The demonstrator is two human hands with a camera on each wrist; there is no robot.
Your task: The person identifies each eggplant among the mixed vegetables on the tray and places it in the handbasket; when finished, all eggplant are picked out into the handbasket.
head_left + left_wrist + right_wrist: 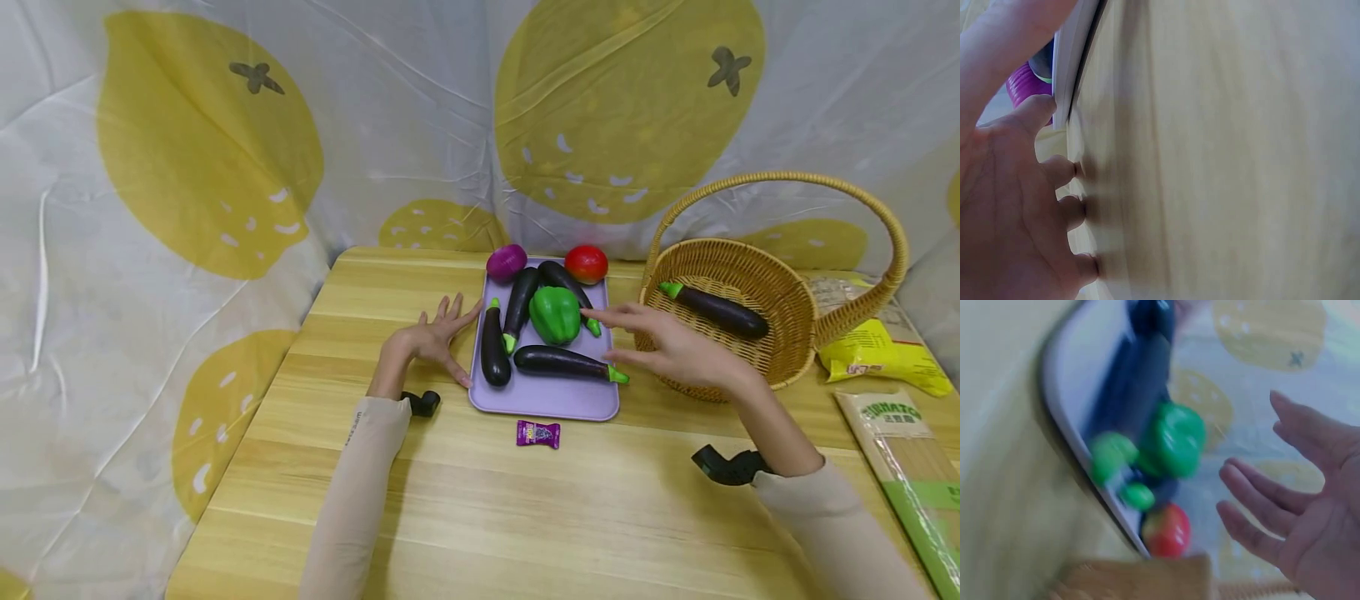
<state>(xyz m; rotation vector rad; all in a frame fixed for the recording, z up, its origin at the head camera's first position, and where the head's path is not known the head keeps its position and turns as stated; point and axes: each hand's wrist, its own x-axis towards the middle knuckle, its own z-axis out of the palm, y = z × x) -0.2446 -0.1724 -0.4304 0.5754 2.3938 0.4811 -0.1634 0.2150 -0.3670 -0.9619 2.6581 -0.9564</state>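
A lilac tray [543, 408] carries several eggplants [561, 362], a green bell pepper [556, 315], a purple onion [507, 262] and a red round fruit [587, 264]. My left hand [431, 340] spreads its fingers at the tray's left side. Its thumb and index finger meet the rim, and in the left wrist view the other fingertips [1074, 212] rest on the tabletop. Over the tray's right edge, my right hand [663, 343] reaches with fingers extended, close to the pepper. The right wrist view shows this hand [1310, 506] holding nothing, apart from the vegetables.
Right of the tray stands a wicker basket [806, 333] with a tall handle and one eggplant [720, 311] inside. A purple wrapped candy [537, 434] lies in front of the tray. A yellow bag [885, 346] and a noodle packet [911, 467] are at far right; a lemon-print curtain hangs behind.
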